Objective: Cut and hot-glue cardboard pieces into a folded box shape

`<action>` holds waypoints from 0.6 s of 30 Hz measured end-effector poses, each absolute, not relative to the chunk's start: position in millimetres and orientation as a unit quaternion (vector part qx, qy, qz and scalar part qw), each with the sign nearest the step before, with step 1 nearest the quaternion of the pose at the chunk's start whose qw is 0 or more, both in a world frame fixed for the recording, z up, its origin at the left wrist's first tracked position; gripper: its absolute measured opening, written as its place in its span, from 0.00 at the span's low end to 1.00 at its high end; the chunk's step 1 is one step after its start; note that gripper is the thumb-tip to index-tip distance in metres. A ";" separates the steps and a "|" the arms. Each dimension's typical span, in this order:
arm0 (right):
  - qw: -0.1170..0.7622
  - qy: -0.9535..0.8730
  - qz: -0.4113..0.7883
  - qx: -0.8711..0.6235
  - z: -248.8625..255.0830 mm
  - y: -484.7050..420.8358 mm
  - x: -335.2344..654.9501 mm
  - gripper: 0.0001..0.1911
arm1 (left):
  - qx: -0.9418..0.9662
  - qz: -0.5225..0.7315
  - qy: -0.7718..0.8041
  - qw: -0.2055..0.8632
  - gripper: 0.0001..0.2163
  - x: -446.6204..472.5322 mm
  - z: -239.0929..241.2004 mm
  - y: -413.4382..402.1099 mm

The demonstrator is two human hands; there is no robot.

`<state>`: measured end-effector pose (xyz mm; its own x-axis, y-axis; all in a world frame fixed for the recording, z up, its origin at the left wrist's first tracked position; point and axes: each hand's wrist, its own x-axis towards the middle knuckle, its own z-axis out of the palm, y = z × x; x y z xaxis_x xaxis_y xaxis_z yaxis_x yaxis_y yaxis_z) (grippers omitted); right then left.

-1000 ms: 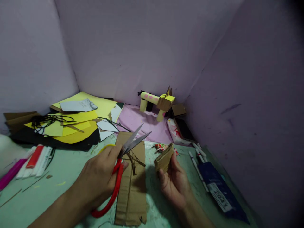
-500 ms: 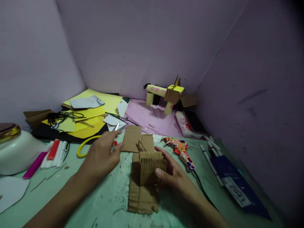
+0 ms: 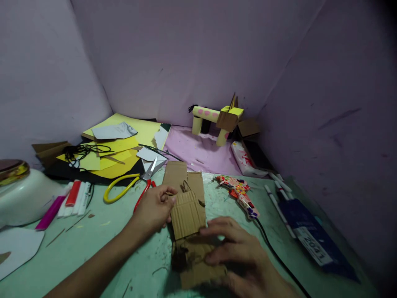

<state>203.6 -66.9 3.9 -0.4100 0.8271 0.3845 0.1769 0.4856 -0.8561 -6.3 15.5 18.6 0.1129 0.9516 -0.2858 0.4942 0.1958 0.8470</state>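
A folded piece of corrugated cardboard [image 3: 187, 215] stands tilted in front of me, its ribbed face showing, with a longer flap [image 3: 201, 258] below it. At its upper left edge, the fingers of my left hand [image 3: 155, 209] are pinched together on the cardboard. My right hand [image 3: 240, 252] is at the lower right of the piece, slightly blurred, fingers curved and apart beside the flap. Scissors [image 3: 148, 176] with one yellow and one red handle lie just beyond my left hand. Flat cardboard pieces [image 3: 175, 173] lie behind the folded one.
To the right lies a flower-patterned glue gun [image 3: 238, 192] with a black cord. Farther right are white markers and a blue packet [image 3: 316, 236]. Coloured paper [image 3: 124, 145], black string [image 3: 80, 155] and markers [image 3: 72, 194] are at left. A yellow cardboard animal [image 3: 214, 116] stands behind.
My left hand has come off the scissors' area down to the cardboard's edge. The cardboard has tipped, and my right hand has slid down and right, its fingers spreading.
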 end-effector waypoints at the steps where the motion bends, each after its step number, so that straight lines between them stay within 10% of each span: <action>1: 0.419 -0.764 0.377 -0.314 0.1 -71.9 205.1 0.16 | 0.612 0.250 0.606 0.442 0.13 -8.9 17.8 15.6; 9: 0.441 -0.769 0.338 -0.316 -14.5 -86.2 207.1 0.24 | 0.833 0.053 0.451 0.315 0.38 -26.9 32.9 4.9; 14: 0.427 -0.785 0.334 -0.301 -9.9 -87.9 207.3 0.21 | 0.708 0.261 0.505 0.419 0.11 -12.5 22.6 15.4; 18: 0.424 -0.787 0.342 -0.289 -12.2 -90.4 207.2 0.21 | 0.561 0.343 0.604 0.451 0.14 -6.2 9.9 27.2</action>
